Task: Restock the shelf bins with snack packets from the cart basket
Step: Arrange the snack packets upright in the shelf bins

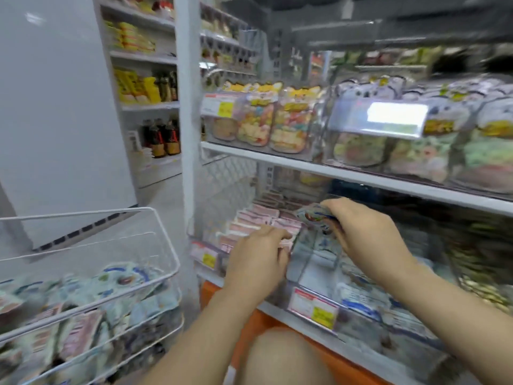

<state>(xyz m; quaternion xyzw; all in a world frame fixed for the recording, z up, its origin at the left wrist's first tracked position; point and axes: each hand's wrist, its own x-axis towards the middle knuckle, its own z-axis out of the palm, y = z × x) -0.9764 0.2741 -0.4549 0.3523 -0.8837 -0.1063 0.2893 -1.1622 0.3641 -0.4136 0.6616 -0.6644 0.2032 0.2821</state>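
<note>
From the head camera, your right hand [361,232] reaches under the white shelf board [361,176], its fingers clenched round a crinkled blue-and-white snack packet [312,213] held just above the clear plastic shelf bin [313,254]. Your left hand [258,259] lies on the row of flat pink packets [258,215] in the neighbouring bin. Motion blur hides whether its fingers grasp one, so you cannot tell. At your left, the white wire cart basket [163,237] holds more blue-and-white and pink packets.
</note>
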